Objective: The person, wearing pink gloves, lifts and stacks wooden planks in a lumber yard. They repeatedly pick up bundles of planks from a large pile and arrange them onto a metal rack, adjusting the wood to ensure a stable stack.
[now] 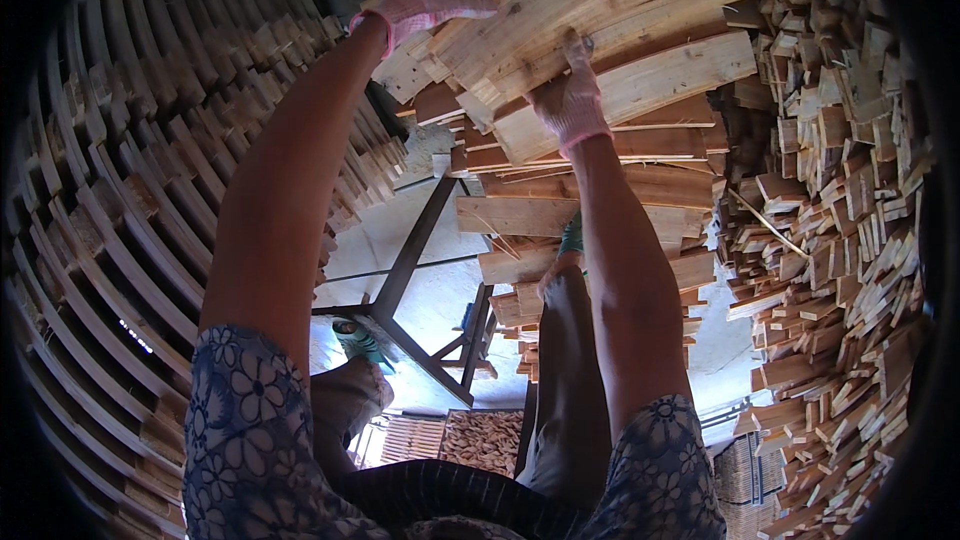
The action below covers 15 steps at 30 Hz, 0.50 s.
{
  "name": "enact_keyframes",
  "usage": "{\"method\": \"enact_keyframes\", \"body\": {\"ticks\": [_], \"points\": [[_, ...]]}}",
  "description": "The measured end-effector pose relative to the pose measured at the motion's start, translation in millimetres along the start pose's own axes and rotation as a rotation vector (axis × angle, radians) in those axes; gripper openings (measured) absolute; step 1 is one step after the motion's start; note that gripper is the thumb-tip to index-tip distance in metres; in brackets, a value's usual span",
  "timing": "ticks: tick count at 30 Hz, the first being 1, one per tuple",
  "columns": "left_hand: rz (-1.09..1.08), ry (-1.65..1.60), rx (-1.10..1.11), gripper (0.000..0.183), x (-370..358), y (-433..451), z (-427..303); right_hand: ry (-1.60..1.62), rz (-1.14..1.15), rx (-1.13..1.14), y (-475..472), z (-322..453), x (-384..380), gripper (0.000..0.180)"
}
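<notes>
Both my hands wear light pink knit gloves and reach to a pile of wooden boards (585, 0) at the top of the head view. My left hand (424, 6) lies at the left end of the upper boards, its thumb stretched along their edge; its fingers are partly hidden. My right hand (574, 94) grips the lower edge of a few stacked boards, with its thumb on top and its fingers out of sight below. Beneath it, more boards (525, 216) lie in a loose stack that runs down towards my legs.
Tall stacks of wooden slats (135, 217) rise on the left, and board ends (840, 240) crowd the right. A dark metal frame (416, 247) stands on the floor between my feet. Near my body are a container of wood pieces (482, 439) and a strapped bundle (750, 476).
</notes>
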<state>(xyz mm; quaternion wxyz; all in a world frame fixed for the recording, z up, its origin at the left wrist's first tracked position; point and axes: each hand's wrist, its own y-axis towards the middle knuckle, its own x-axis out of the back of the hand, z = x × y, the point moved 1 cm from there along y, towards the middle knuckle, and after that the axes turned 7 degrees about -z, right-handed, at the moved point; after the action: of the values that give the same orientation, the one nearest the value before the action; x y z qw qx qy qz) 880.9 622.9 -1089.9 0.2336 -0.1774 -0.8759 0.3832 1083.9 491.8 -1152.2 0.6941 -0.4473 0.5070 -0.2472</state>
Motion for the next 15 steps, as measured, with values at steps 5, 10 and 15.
{"method": "enact_keyframes", "body": {"ticks": [5, 10, 15], "points": [[-0.012, 0.301, 0.034, 0.135, -16, -52, -6, 0.018, 0.203, -0.046, -34, 7, 19, 0.081], [-0.074, 0.009, -0.208, 0.124, -55, -22, 54, -0.172, -0.158, 0.124, 5, -9, 52, 0.078], [0.048, 0.023, -0.094, 0.105, -54, -28, 30, -0.439, -0.533, 0.195, -11, 0, 45, 0.077]]}}
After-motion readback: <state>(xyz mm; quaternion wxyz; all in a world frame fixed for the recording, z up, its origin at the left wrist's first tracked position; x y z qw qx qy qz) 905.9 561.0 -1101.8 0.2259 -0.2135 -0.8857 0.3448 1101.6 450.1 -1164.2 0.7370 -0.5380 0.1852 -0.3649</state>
